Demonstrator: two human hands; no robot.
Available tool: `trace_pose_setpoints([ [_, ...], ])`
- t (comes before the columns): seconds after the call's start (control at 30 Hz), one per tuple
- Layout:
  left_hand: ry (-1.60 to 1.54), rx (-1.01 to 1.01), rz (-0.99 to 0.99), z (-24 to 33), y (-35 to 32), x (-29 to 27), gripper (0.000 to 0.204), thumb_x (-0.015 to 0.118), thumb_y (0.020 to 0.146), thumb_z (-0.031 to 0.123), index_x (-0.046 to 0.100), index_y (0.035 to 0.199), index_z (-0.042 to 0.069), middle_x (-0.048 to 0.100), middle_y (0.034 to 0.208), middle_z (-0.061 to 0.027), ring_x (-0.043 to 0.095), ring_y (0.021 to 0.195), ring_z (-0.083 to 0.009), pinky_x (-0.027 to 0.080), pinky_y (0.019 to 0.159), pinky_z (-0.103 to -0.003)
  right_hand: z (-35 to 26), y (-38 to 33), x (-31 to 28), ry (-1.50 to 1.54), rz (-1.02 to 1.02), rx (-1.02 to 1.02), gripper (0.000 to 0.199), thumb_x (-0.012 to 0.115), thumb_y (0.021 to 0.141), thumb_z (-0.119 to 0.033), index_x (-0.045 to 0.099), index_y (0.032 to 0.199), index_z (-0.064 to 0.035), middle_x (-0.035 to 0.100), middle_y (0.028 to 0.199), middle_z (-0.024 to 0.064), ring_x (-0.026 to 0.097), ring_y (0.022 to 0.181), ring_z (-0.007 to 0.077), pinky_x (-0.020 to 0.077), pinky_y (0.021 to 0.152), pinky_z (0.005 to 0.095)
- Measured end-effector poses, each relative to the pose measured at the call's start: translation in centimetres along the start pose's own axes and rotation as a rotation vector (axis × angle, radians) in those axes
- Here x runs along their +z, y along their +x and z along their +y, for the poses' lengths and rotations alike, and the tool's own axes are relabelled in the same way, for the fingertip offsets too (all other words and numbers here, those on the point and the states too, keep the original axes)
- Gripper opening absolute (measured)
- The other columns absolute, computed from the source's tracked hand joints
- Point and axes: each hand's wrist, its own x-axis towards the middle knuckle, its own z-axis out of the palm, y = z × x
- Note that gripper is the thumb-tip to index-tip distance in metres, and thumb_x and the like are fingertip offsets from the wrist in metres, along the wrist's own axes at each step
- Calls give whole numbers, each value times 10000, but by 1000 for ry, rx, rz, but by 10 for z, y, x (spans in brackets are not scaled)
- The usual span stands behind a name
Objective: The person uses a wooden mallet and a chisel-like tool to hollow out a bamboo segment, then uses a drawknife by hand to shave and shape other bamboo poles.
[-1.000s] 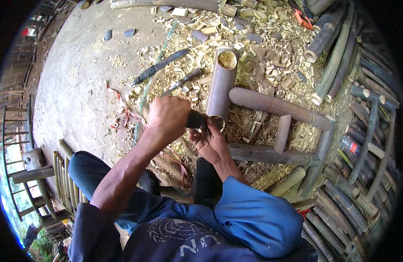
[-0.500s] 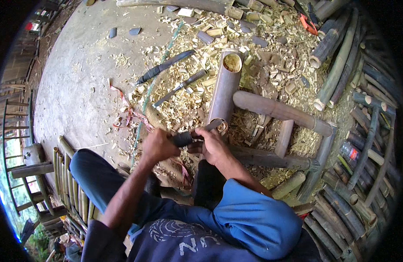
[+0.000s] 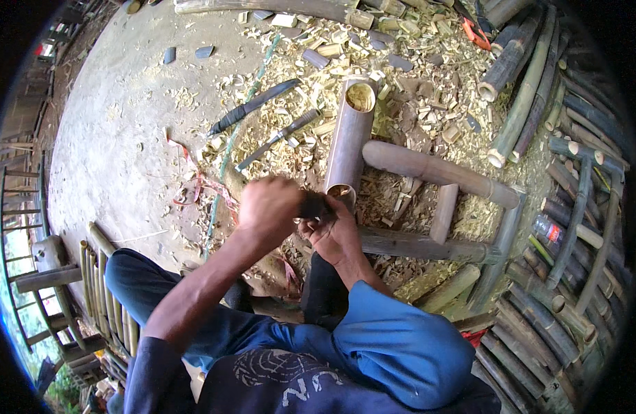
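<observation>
My left hand (image 3: 270, 207), smeared by motion, is closed round the knife (image 3: 312, 205), whose dark wrapped handle shows between my hands. Fingers of my right hand (image 3: 335, 234) are closed on the knife's front part, beside the near cut hole of a thick bamboo tube (image 3: 345, 145). The blade is mostly hidden by my right hand and the tube. That tube has a second round hole at its far end. It joins a bamboo frame made of a rounded upper rail (image 3: 435, 169), a lower rail (image 3: 428, 245) and a short upright piece (image 3: 444, 214).
Beyond my hands lie a dark long-bladed knife (image 3: 256, 105) and a chisel-like tool (image 3: 278, 140) among pale shavings (image 3: 276, 110). An orange-handled tool (image 3: 476, 33) rests at the far right. Bamboo poles (image 3: 518, 90) crowd the right side, with a plastic bottle (image 3: 548, 229) among them. Red-white ribbon (image 3: 204, 181) lies left.
My left hand has moved up and to the right, with the knife handle tilting more steeply. My right hand stays near the hole. The whole view has shifted slightly.
</observation>
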Motion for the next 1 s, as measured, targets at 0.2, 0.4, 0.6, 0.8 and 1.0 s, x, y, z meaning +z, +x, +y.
trace_pose_setpoints([
  [0.2, -365, -348, -102, -26, -35, 25, 107, 681, 775, 140, 744, 829, 73, 694, 698, -136, 700, 645, -287, 564, 615, -431, 4, -1, 20, -494, 98, -11, 253, 620, 984, -229, 611, 1174, -63, 676, 1055, 124, 674, 897, 255, 614, 698, 414],
  [0.4, 109, -54, -220, 21, 42, -57, 75, 733, 793, 143, 721, 809, 71, 721, 771, -98, 723, 722, -242, 575, 636, -361, -10, 8, 4, 161, -219, 11, 276, 590, 1017, -276, 640, 1159, -43, 707, 1112, 98, 691, 912, 251, 594, 850, 463],
  [0.6, 9, 47, -169, 51, 19, -52, 81, 719, 810, 156, 742, 784, 83, 728, 759, -122, 732, 706, -246, 573, 599, -401, -2, -2, 0, -14, -49, -61, 291, 520, 1038, -355, 640, 1203, -147, 687, 1168, 61, 652, 993, 228, 520, 870, 423],
  [0.8, -361, 431, -727, 38, -61, 4, 344, 678, 864, 359, 685, 961, 29, 708, 790, -187, 721, 735, -374, 576, 687, -494, 1, -80, -7, -723, 162, 49, 325, 564, 986, -367, 639, 1074, -63, 685, 906, 95, 647, 956, 205, 499, 895, 370],
  [1.0, -405, 854, -11, 125, 26, 8, 655, 812, 706, 210, 534, 1290, 106, 534, 1329, -185, 567, 1223, -360, 548, 896, -451, -96, -64, -58, -2141, 329, -41, 406, 567, 972, -345, 544, 1261, -60, 599, 1237, 129, 596, 1161, 240, 468, 1014, 409],
])
